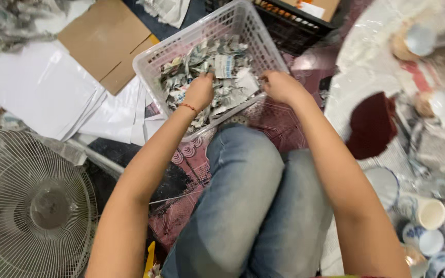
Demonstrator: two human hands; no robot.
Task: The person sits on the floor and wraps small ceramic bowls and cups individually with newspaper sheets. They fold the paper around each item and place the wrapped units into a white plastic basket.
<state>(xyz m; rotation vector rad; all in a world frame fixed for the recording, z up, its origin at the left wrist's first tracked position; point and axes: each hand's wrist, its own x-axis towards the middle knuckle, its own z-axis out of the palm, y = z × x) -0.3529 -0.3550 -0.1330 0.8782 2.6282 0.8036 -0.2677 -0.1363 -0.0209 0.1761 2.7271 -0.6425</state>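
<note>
Both hands are down in the white plastic basket, which sits on the floor just beyond the person's denim-clad knees. The left hand, a red cord at its wrist, is curled shut into the heap of crumpled paper scraps filling the basket. The right hand is at the basket's right edge, fingers bent onto the scraps, though I cannot tell whether it is gripping any. To the left lie sheets of white paper and flat brown cardboard, with a white fan grille near on the left. On the right, a crowd of cups and bowls and a dark red cloth. A dark crate stands just behind the basket.
</note>
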